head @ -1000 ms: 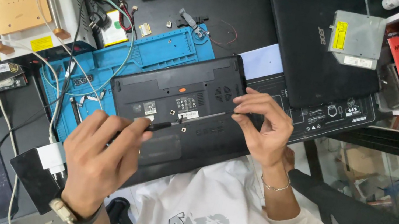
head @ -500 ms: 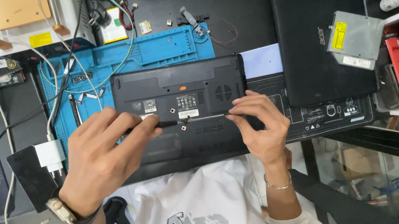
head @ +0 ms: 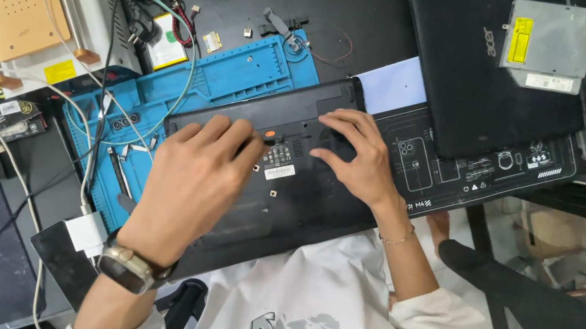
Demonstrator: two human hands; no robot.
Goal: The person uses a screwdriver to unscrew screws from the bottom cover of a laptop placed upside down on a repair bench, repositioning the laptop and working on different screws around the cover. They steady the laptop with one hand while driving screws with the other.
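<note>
Both hands flat, gripping nothing: left hand (head: 195,171) and right hand (head: 359,156) press fingers-down on the upturned black plastic laptop base (head: 289,188), lying across the blue silicone repair mat (head: 244,79). Keep pressure even, thumbs clear of the orange latch (head: 269,134).

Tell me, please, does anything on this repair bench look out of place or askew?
The upturned black laptop under both hands overhangs the bench's near edge. A grey drive lies loose on a closed laptop, and cables trail across the blue mat.
</note>
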